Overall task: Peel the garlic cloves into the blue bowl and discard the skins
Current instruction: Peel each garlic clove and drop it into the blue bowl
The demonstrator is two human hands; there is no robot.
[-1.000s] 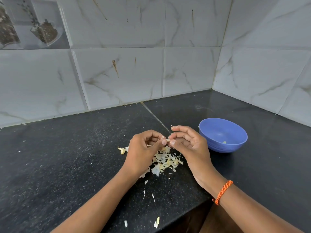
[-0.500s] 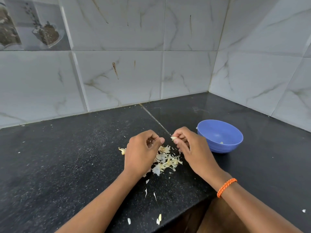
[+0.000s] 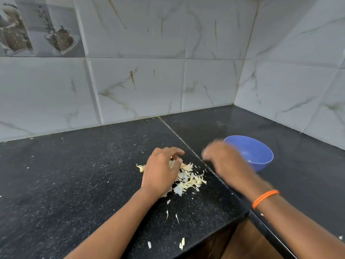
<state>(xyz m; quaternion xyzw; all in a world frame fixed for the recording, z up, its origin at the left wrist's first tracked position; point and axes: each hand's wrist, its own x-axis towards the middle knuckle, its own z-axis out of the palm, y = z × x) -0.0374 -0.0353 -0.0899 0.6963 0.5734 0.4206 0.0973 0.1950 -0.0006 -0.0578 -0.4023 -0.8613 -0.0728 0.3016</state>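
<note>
Hovering over the pile of garlic skins (image 3: 188, 179) on the black granite counter (image 3: 74, 174), the left hand (image 3: 161, 171) has loosely curled fingers; whether they pinch anything cannot be told. The right hand (image 3: 224, 161) is motion-blurred, its grip unreadable, just beside the blue bowl (image 3: 261, 156) at three o'clock from the skins.
</note>
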